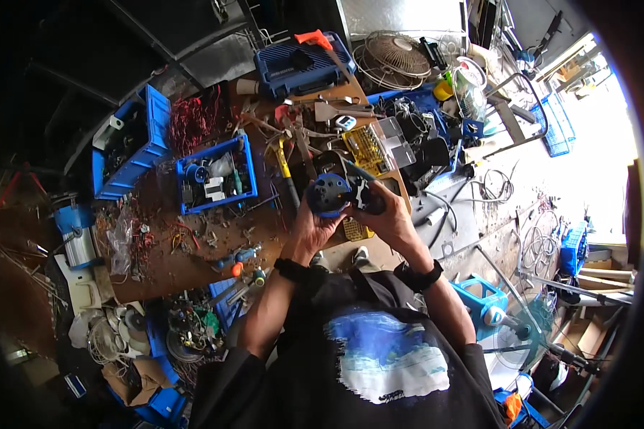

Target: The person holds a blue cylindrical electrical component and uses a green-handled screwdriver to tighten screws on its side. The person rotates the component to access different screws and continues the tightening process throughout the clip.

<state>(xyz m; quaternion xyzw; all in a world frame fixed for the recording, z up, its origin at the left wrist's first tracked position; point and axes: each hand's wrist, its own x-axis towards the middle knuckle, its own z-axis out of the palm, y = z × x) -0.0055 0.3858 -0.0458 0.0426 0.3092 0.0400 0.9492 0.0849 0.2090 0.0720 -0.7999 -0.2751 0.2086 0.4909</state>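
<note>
Above the front of the workbench, my left hand point(316, 230) is closed round a round blue-and-black part point(329, 193) with holes in its face. My right hand point(395, 220) grips a dark part point(365, 194) with a pale metal piece on it, right beside the round part. The two parts are close together; I cannot tell whether they are joined. Just left of my hands lies a yellow-and-black hammer point(285, 168). Beyond them is a yellow bit set point(368, 149) in its case.
A small blue crate point(253, 171) of parts stands on the brown workbench point(193, 266), with a larger blue bin point(161, 139) farther left. At the back are a blue toolbox point(272, 64) and a fan cage point(397, 61). Cables point(497, 186) lie to the right.
</note>
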